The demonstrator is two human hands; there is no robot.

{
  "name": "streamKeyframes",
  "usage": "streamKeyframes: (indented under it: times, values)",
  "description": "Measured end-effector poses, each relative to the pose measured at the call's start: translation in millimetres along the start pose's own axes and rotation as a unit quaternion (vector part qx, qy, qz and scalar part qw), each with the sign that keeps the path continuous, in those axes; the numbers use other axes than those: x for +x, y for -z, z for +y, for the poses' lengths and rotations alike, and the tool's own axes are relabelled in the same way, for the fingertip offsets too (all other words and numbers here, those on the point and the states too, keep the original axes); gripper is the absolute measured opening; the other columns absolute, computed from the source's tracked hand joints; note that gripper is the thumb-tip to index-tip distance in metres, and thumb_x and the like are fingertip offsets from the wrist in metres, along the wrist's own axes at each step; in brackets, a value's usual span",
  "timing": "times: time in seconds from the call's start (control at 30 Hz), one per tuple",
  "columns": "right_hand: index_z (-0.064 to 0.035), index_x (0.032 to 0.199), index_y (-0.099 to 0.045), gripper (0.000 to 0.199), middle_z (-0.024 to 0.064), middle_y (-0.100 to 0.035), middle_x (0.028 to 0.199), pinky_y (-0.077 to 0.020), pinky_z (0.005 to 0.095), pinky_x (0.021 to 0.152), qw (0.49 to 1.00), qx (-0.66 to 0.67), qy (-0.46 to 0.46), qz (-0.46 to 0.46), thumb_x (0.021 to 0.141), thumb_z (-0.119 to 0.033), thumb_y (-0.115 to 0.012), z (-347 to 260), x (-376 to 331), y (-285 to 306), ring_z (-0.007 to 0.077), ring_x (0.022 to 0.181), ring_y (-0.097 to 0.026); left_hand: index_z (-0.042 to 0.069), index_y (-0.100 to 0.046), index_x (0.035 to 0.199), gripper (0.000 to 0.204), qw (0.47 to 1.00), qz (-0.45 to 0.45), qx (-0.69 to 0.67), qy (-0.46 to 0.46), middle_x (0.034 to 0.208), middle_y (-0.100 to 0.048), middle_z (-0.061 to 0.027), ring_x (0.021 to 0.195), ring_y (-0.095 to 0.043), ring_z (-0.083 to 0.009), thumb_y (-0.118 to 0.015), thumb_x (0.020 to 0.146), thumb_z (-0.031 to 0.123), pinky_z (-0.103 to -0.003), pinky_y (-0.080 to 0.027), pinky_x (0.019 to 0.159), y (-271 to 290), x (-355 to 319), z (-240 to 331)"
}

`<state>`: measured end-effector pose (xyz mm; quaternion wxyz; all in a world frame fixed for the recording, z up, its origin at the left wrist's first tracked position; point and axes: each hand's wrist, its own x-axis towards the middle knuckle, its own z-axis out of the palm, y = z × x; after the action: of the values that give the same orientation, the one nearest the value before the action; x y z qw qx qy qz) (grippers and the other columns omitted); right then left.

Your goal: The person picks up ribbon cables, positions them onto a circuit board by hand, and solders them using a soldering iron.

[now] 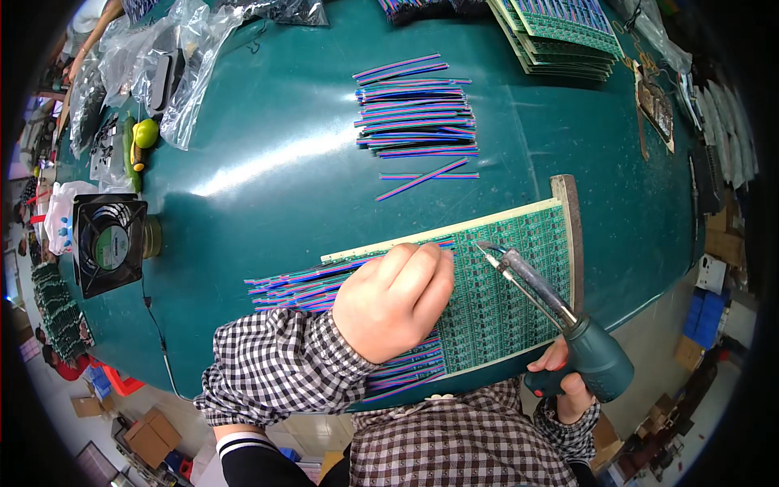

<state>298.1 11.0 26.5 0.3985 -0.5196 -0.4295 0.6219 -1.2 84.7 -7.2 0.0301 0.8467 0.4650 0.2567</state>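
Observation:
A green circuit board panel (pixel 507 304) lies on the table before me, carrying rows of small components. Striped blue, pink and black ribbon wires (pixel 300 288) run out leftward from its left part. My left hand (pixel 393 300) is over that left part, its fingers closed in a pinch on the end of a ribbon wire at the panel's upper side; the fingertips are partly hidden. My right hand (pixel 574 391) grips a dark green soldering gun (pixel 599 357) by its handle. The gun's tip and thin feed tube point at the panel, just right of my left fingers.
A grey bar (pixel 568 235) stands along the panel's right edge. Beyond lies a pile of loose ribbon wires (pixel 415 118). Stacked circuit boards (pixel 564 36) sit at the far right, plastic bags (pixel 191 73) at the far left. A black fan (pixel 109 245) stands at the left.

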Motion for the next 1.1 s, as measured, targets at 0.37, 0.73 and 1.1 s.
streamKeyframes:
  times: [0.37,0.73,1.1]
  values:
    - [0.0076,0.112,-0.059,0.064,0.0116,-0.060,0.092,-0.0612,0.0430,0.080,0.999,-0.012,-0.024,0.020,0.088,-0.048,-0.081,2.2,-2.7,-1.7,0.0264,0.084,-0.066,-0.002,-0.068,0.107,0.033,0.999,0.006,-0.039,0.017,0.104,-0.062,-0.0102,0.088,-0.065,-0.0208,-0.068,0.077,0.010,-0.029,-0.055,0.067,0.9,2.5,-2.0]
    - [0.0115,0.123,-0.058,0.073,0.0140,-0.072,0.088,-0.0647,0.0421,0.079,0.999,-0.002,-0.028,0.022,0.073,-0.025,-0.098,6.0,-0.4,-2.6,0.0232,0.082,-0.074,-0.001,-0.067,0.107,0.034,0.999,0.001,-0.033,0.018,0.104,-0.062,-0.0096,0.089,-0.065,-0.0207,-0.067,0.076,0.011,-0.029,-0.054,0.067,2.2,1.5,-0.6]
    - [0.0112,0.119,-0.061,0.072,0.0130,-0.074,0.088,-0.0647,0.0400,0.079,0.998,-0.024,-0.045,0.024,0.072,-0.028,-0.099,4.1,2.8,-5.8,0.0220,0.082,-0.075,-0.002,-0.067,0.106,0.033,1.000,-0.002,-0.028,0.015,0.104,-0.062,-0.0100,0.088,-0.064,-0.0205,-0.067,0.076,0.012,-0.029,-0.054,0.066,2.8,2.8,-1.8]
